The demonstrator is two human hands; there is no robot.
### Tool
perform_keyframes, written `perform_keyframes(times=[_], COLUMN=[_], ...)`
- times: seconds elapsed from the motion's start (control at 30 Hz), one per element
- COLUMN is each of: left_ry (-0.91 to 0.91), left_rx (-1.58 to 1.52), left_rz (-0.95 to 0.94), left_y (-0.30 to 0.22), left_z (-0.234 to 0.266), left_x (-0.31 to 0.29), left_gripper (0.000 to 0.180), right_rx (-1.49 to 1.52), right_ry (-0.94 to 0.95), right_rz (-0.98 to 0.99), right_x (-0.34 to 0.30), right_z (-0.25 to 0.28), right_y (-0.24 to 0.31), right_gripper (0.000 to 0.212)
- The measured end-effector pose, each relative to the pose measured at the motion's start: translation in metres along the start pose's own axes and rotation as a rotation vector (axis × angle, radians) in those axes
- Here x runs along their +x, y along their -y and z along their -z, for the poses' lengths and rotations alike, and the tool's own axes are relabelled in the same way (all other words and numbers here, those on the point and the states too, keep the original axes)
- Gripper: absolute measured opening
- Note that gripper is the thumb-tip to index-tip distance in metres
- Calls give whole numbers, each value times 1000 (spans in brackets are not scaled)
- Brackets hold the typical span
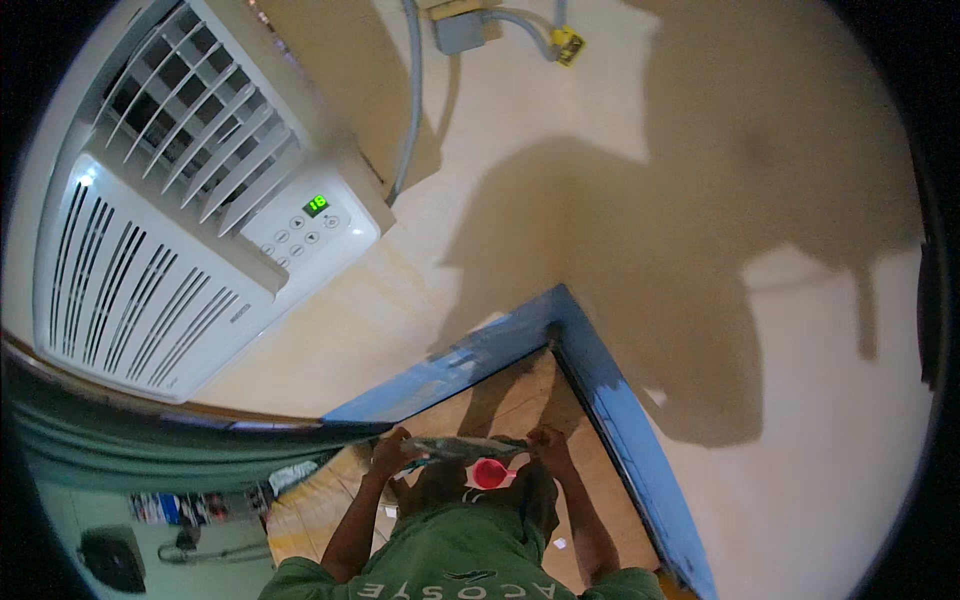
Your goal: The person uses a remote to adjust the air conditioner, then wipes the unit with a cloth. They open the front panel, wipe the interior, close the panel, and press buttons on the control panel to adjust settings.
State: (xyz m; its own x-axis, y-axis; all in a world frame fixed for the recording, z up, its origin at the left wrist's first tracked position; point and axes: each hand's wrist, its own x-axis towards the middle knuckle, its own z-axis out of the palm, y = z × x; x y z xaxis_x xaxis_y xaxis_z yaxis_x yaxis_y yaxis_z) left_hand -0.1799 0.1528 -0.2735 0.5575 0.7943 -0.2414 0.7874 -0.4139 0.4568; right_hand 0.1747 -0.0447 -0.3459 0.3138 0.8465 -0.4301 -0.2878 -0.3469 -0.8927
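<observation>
A grey-green cloth [465,448] is stretched sideways in front of my body, its two ends in my hands. My left hand [393,453] is closed on the left end, and my right hand [547,447] grips the right end. Just below the cloth in the picture, between my hands, shows a pink-red round dipper [490,473] with a short handle toward the right. What it rests on cannot be made out. The fine folds of the cloth are too small to tell.
A white window air conditioner [200,240] with a lit green display fills the upper left. A grey cord [412,110] hangs beside it, near a yellow plug [567,45]. Blue skirting [620,420] meets in a corner above the tiled floor [600,480]. A green curtain [180,455] hangs left.
</observation>
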Motion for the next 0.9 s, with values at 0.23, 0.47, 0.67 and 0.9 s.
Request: perform_keyframes(times=[0.23, 0.47, 0.67, 0.9], left_ry=[14, -257, -334, -490], left_rx=[55, -149, -282, -735], left_rz=[266, 640, 936, 1482], left_y=[-33, -19, 10, -82], left_z=[-26, -89, -180, -302], left_x=[-89, -164, -266, -394], left_gripper=[60, 57, 60, 50], right_rx=[-207, -420, -395, -509], right_ry=[352, 640, 976, 1076], right_rz=[-3, 117, 121, 124], right_x=[23, 46, 37, -9], right_z=[16, -41, -101, -154], right_y=[43, 23, 27, 38], right_gripper=[22, 22, 19, 18])
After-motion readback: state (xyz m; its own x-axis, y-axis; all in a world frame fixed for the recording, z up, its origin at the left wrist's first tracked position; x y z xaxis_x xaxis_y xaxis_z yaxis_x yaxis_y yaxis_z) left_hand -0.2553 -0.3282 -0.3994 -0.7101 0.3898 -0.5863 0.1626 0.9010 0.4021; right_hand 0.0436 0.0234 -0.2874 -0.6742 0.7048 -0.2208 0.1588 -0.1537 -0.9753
